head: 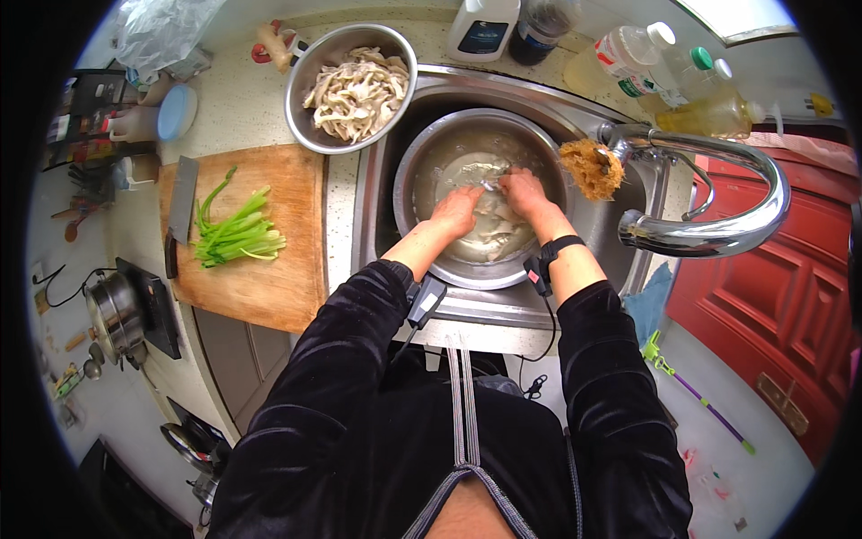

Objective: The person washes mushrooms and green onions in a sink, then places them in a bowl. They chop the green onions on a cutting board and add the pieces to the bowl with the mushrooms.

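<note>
A wide stainless steel basin (402, 195) of cloudy water sits inside the metal sink (609, 226). Pale torn pieces (500, 236), which look like oyster mushroom, lie in the water. My left hand (459, 210) reaches into the basin, fingers at the water near its middle. Just to its right, my right hand (524, 192) has its fingertips dipped beside a small splash. Whether either hand grips a piece is hidden by the water and the fingers. A steel bowl (294, 101) at the sink's upper left corner holds many similar pale strips (360, 94).
The chrome faucet (727, 151) arches over the sink's right side, with a brown fibre scrubber (591, 170) near its base. Left, a wooden cutting board (269, 296) bears green stalks (239, 232) and a cleaver (182, 202). Several bottles (623, 57) line the back.
</note>
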Available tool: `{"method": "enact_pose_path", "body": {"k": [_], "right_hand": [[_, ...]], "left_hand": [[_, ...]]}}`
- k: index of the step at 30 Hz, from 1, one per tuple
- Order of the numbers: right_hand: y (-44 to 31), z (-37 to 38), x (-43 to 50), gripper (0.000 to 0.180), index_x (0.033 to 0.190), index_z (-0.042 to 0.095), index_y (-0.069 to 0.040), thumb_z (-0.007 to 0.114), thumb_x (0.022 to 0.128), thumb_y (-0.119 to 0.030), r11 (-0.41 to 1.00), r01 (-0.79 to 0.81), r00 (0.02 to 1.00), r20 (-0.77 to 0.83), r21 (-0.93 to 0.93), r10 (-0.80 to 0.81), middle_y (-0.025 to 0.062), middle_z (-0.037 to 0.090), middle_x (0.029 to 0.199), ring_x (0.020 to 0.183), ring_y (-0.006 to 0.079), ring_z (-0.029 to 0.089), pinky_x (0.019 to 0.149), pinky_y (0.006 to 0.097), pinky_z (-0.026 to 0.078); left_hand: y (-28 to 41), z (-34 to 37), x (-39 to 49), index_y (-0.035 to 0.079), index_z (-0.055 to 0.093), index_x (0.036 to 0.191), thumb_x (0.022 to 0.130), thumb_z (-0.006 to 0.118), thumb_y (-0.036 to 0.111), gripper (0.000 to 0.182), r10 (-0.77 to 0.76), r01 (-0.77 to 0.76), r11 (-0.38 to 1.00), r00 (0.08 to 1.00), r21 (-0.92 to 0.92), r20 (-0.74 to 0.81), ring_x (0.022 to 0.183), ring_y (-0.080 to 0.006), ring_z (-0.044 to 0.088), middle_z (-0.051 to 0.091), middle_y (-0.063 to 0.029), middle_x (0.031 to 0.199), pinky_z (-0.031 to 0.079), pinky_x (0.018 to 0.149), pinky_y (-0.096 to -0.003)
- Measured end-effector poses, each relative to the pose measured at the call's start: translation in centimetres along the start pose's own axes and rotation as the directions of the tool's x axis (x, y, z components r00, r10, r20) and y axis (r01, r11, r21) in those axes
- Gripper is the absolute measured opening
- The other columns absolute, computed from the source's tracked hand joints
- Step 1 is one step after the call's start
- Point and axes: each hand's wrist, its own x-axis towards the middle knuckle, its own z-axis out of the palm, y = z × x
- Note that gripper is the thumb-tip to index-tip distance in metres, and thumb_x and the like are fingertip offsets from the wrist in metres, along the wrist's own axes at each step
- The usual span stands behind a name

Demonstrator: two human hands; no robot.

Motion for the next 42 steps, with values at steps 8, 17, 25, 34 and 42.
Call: {"method": "enact_pose_path", "body": {"k": [8, 17, 25, 34, 42], "right_hand": [[-1.0, 1.7, -6.1, 0.065, 0.116, 0.060, -0.003, 0.081, 0.063, -0.033, 0.994, 0.014, 0.969, 0.245, 0.112, -0.041, 0.0216, 0.054, 0.118, 0.115, 0.0370, 0.051, 0.097, 0.0420, 0.043], [-3.7, 4.9, -6.9, 0.027, 0.105, 0.068, -0.005, 0.062, 0.080, -0.012, 0.995, -0.083, 0.900, 0.433, 0.048, 0.054, 0.0195, 0.066, 0.109, 0.105, 0.0333, 0.063, 0.088, 0.0432, 0.050], [-5.3, 5.5, -6.6, 0.017, 0.090, 0.069, 0.002, 0.065, 0.082, -0.014, 0.900, -0.333, 0.797, 0.594, 0.281, 0.109, 0.0170, 0.070, 0.082, 0.078, 0.0273, 0.069, 0.071, 0.0383, 0.056], [-10.5, 2.3, -8.2, 0.035, 0.103, 0.068, -0.003, 0.066, 0.074, -0.022, 0.864, -0.275, 0.955, 0.222, 0.422, 0.196, 0.0248, 0.066, 0.102, 0.101, 0.0414, 0.061, 0.090, 0.0432, 0.049], [-7.0, -0.9, -9.7, 0.029, 0.107, 0.068, -0.003, 0.064, 0.078, -0.007, 0.769, -0.180, 0.901, -0.210, 0.614, 0.379, 0.0120, 0.070, 0.082, 0.080, 0.0203, 0.069, 0.070, 0.0325, 0.054]], "left_hand": [[2.3, 2.0, -0.1, 0.005, 0.051, 0.131, 0.065, 0.080, 0.031, 0.076, -0.010, -0.014, 0.996, 0.961, 0.085, 0.275, 0.117, -0.0357, 0.053, 0.054, -0.0194, 0.127, 0.045, 0.098, -0.0420], [1.2, 6.9, -2.0, 0.001, 0.065, 0.105, 0.069, 0.075, 0.024, 0.044, -0.122, 0.134, 0.991, 0.958, -0.028, 0.259, 0.099, -0.0356, 0.064, 0.066, -0.0228, 0.102, 0.050, 0.089, -0.0415], [-0.9, 6.9, -1.8, 0.005, 0.065, 0.089, 0.086, 0.056, 0.028, 0.025, -0.086, 0.402, 0.725, 0.858, -0.558, 0.507, 0.073, -0.0227, 0.068, 0.069, -0.0126, 0.083, 0.054, 0.062, -0.0313], [1.8, 5.2, -3.4, 0.004, 0.058, 0.100, 0.092, 0.049, 0.026, 0.025, -0.522, 0.506, -0.159, 0.686, -0.848, 0.507, 0.061, -0.0233, 0.062, 0.064, -0.0098, 0.078, 0.054, 0.057, -0.0339], [-3.3, 0.2, -3.0, 0.004, 0.057, 0.094, 0.097, 0.049, 0.024, 0.022, -0.340, 0.344, -0.264, 0.841, -0.901, 0.420, 0.069, -0.0208, 0.062, 0.061, -0.0096, 0.077, 0.053, 0.056, -0.0335]]}}
